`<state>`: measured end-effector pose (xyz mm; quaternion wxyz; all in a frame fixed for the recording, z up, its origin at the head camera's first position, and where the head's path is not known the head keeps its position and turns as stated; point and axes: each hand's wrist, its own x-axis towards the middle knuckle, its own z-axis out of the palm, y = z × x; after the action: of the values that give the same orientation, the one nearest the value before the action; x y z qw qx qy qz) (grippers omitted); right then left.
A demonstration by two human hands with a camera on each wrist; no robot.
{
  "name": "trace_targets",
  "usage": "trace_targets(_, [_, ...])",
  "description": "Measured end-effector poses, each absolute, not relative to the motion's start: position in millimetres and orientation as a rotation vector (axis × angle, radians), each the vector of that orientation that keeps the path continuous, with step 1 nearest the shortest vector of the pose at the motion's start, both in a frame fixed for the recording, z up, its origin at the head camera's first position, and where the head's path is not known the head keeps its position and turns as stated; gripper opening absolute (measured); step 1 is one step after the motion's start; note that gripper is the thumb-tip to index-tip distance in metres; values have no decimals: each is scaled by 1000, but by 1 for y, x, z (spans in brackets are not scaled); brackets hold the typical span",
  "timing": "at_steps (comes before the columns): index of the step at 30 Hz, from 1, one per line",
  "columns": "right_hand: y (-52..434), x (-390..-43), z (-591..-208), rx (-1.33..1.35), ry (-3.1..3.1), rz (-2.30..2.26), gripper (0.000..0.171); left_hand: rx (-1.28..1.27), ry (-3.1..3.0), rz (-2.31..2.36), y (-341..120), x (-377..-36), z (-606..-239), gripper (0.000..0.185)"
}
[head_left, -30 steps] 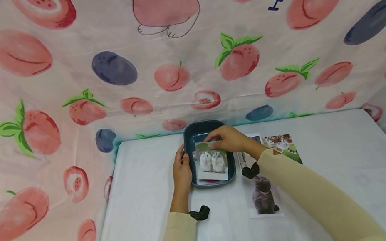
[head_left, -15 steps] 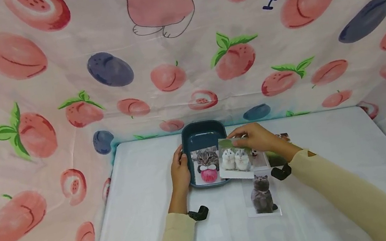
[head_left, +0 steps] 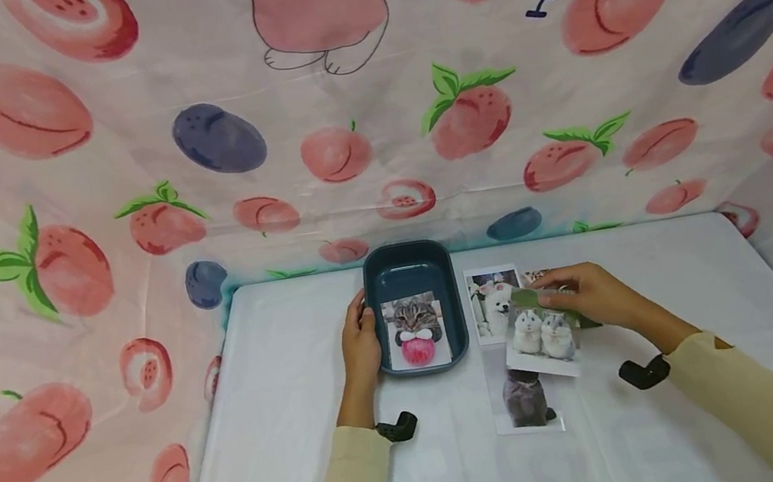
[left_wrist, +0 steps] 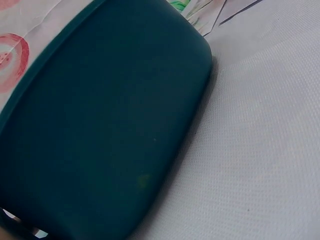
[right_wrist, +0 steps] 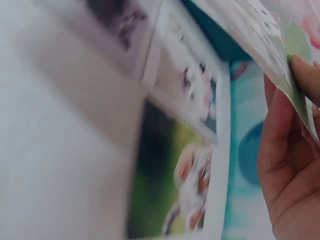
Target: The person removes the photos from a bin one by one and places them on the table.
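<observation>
- Right hand (head_left: 585, 294) had the white fluffy-pair photo (head_left: 542, 337) pinched by its green end, up off the table, partly blocking the grey cat photo (head_left: 528, 404) and white dog photo (head_left: 488, 328)
- Left hand (head_left: 360, 346) gripped the blue tray (head_left: 408, 278) at its left side
- Striped cat photo (head_left: 416, 333) lay inside

My head view faces forward and down from well above the left fingers (head_left: 356, 310) and right fingers (head_left: 559, 275). My left-wrist view faces the tray (left_wrist: 110, 120), very close; my right-wrist view looks past the right fingers, sharing the dog print (right_wrist: 182, 75) with the head view.
</observation>
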<state>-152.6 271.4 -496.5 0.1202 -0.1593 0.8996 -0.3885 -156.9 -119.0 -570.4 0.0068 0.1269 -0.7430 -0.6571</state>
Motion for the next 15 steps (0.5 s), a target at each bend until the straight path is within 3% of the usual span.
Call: trace_targets(15, [316, -123, -515, -452, 2609, -992, 24, 396, -2330, -2048, -119, -156, -568, 42])
